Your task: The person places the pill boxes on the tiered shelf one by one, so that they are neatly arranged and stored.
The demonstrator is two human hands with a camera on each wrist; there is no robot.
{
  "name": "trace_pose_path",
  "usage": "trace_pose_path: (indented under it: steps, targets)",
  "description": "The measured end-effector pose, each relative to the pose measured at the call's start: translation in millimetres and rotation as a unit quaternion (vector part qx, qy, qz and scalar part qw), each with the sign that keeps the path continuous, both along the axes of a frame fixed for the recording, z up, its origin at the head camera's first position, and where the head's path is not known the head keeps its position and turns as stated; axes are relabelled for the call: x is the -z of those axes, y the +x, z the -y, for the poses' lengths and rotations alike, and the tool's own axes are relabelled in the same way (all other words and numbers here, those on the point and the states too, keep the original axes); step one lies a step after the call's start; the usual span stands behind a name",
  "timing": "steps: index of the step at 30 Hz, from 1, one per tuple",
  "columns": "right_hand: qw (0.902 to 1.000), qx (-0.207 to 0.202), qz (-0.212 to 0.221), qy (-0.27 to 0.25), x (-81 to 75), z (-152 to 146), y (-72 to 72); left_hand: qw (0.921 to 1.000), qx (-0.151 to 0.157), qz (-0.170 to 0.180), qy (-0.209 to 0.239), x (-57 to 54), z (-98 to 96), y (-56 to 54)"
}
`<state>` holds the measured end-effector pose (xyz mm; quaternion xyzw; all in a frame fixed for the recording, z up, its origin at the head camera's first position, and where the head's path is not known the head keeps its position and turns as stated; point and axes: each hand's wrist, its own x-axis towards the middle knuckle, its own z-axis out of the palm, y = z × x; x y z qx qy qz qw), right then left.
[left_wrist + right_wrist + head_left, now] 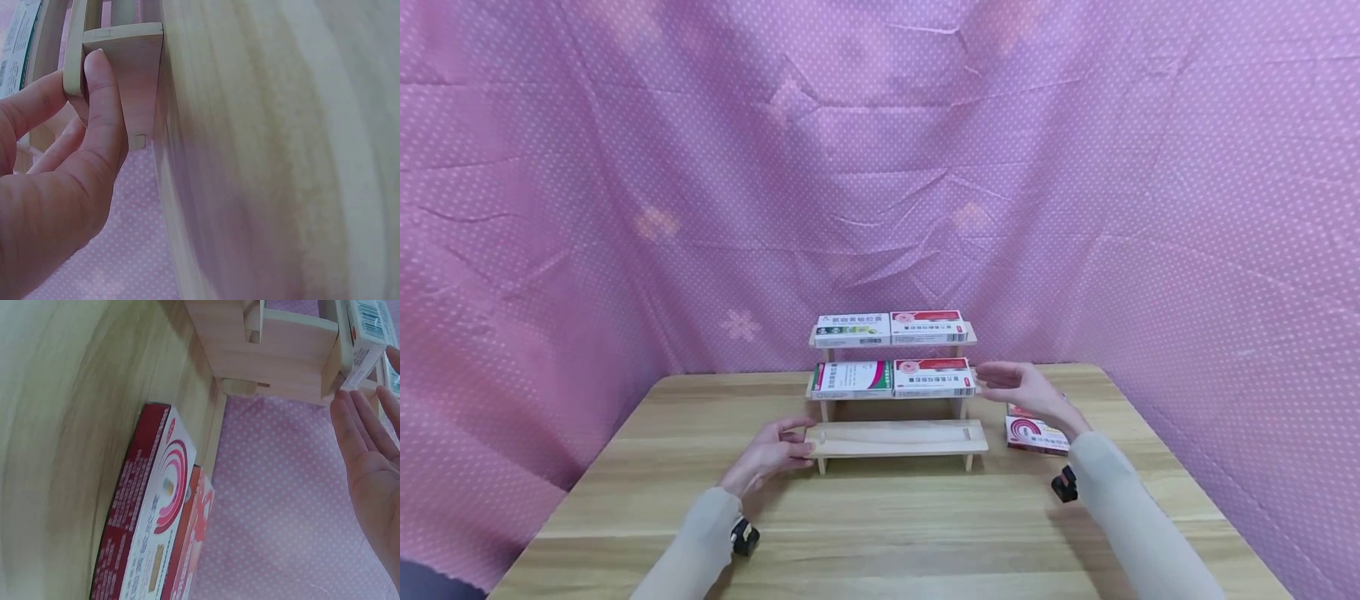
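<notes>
A three-step wooden display rack stands on the table. My left hand pinches the left end of its lowest board, thumb on one side and fingers on the other, as the left wrist view shows. Beside the right end of the middle board is my right hand, fingers straight, close to a red-and-white medicine box; I cannot tell whether they touch. Left of that box lies a green, white and magenta medicine box. The top board carries a white-green medicine box and another red-and-white medicine box.
On the table right of the rack lie a white box with pink arcs and, behind it, a red-orange box, partly hidden by my right arm in the head view. A pink dotted cloth hangs behind the table.
</notes>
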<state>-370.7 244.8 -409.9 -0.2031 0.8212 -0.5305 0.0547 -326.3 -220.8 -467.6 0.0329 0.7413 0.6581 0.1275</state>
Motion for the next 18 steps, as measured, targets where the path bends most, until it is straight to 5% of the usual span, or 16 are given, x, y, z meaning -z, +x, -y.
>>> trace_pose_path:
  steps: [18]
  targets:
    - [0.9998, -0.001, 0.013, 0.016, 18.8, -35.1, 8.1, 0.9997, 0.016, 0.005, 0.016, -2.1, 2.6, 1.4]
